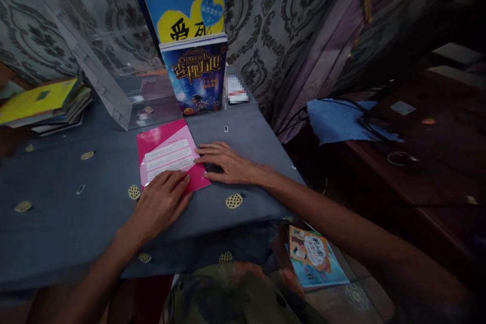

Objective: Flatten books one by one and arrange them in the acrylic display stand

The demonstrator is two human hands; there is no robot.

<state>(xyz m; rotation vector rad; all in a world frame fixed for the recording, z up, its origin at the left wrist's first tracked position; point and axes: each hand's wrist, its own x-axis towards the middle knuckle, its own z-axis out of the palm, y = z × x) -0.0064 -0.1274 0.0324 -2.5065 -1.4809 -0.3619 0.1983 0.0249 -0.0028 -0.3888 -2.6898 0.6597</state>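
Note:
A pink book with pale text panels lies closed on the grey tablecloth. Across its near left corner rests my left hand, fingers stretched out over the cover. My right hand lies at the book's right edge, its fingers extended and slightly apart, the tips touching the cover. Neither hand grips anything. Just beyond the book, a clear acrylic rack stands on the table. Upright in it are a dark blue book in front, a blue and yellow book behind it, and another blue-edged book at the back.
A stack of books with a yellow cover on top sits at the far left. Picture books lie low at the right, below the table edge. A blue cloth and cables are on the dark red furniture. Patterned curtain hangs behind.

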